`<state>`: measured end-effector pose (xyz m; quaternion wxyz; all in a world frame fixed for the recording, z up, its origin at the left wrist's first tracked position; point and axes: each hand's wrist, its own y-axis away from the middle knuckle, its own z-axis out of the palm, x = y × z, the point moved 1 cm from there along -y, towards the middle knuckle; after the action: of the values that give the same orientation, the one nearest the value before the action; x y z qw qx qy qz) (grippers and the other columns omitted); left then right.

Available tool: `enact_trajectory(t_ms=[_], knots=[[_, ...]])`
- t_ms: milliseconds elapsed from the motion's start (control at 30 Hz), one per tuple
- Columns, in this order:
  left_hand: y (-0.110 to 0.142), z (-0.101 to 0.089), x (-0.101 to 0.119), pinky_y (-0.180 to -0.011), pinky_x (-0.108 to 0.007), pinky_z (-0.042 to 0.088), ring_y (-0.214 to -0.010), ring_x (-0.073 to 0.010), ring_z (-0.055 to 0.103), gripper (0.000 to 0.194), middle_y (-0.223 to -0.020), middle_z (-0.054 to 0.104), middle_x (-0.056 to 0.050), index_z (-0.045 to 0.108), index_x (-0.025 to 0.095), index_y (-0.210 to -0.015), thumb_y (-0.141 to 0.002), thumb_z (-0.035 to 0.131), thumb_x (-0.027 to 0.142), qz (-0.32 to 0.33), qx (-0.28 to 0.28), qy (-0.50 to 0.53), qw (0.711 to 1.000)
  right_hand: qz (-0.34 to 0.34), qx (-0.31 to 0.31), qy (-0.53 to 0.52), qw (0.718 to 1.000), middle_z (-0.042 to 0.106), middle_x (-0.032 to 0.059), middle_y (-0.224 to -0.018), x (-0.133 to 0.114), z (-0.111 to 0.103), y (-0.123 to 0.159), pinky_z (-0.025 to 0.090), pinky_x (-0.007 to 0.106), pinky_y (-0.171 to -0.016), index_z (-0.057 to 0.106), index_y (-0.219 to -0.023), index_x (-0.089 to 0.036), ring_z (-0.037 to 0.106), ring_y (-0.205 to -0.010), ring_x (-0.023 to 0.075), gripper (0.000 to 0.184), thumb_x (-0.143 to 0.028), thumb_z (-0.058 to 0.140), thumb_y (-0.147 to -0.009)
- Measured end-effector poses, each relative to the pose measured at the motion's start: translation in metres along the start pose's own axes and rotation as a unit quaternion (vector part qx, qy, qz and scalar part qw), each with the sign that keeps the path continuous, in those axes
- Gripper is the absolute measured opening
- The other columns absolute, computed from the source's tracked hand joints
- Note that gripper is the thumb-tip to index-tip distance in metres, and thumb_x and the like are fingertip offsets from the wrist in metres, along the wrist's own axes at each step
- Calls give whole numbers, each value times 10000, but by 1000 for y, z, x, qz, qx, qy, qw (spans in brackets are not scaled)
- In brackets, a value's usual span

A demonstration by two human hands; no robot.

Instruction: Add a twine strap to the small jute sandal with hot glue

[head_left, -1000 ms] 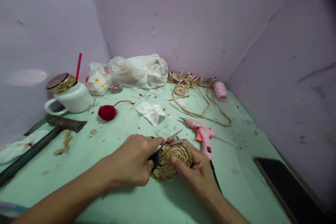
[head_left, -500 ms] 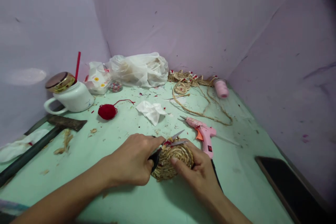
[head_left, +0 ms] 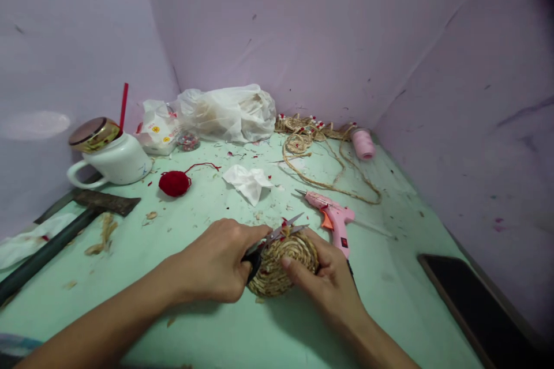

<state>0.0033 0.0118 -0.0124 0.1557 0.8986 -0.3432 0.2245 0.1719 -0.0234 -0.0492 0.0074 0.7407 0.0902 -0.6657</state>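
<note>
The round, coiled disc of tan plant fibre [head_left: 277, 278] is located between your two hands, above the pale green work surface [head_left: 242, 337]. Your right hand [head_left: 331, 279] grips its right side, with the thumb laid across the upper face. Your left hand [head_left: 225, 259] is closed around the black-handled metal scissors [head_left: 254, 256]; the two blades stand apart at the far edge of the disc, pointing toward your right hand, with a small red and tan tuft [head_left: 285, 230] at the blades. Just beyond your right hand lies the pink hot glue gun with an orange trigger [head_left: 333, 213], nozzle directed left. Directly beyond your hands is the crumpled white tissue [head_left: 248, 183]; to its left, beyond your left hand, is the ball of dark red yarn [head_left: 175, 183] with one loose strand. Farther beyond your right hand, locate the loops of tan twine [head_left: 335, 187], the pink thread spool [head_left: 363, 145] and the woven fibre pieces with red and white beads [head_left: 303, 125]. The translucent white plastic bag [head_left: 227, 114] rests near the wall, well beyond your left hand. Farther left are the white mug [head_left: 121, 162], with a shiny gold lid [head_left: 95, 134] resting tilted on it, and the dark-handled hammer [head_left: 106, 202]. To the right of your right hand lies the flat, dark rectangular device [head_left: 474, 305].
</note>
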Motion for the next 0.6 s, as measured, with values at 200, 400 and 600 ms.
enact_trajectory(t_ms=[200,400,600], knots=[[-1,-5,-1,-576,-227,379,-664,-162,558,368,-734,621,3,563,213,-927,-599,445,95,4,26,-7,1000,31,-3,-24,999,530,4,-735,-1,-2,-2,428,229,-574,584,-774,-172,507,-658,142,91,-167,550,-690],[-3,-2,0,-572,-220,371,-668,-158,555,394,-749,622,2,572,207,-911,-573,436,58,6,15,40,999,42,-10,-43,998,533,-12,-701,-1,-1,-3,415,222,-549,591,-762,-171,493,-626,130,138,-125,553,-638],[-7,-3,-10,-486,-194,343,-558,-104,487,280,-624,537,26,580,162,-847,-624,432,81,-31,-22,270,962,95,6,-136,986,583,-8,-677,10,-7,-3,438,248,-580,622,-777,-165,536,-623,145,134,-178,623,-644]])
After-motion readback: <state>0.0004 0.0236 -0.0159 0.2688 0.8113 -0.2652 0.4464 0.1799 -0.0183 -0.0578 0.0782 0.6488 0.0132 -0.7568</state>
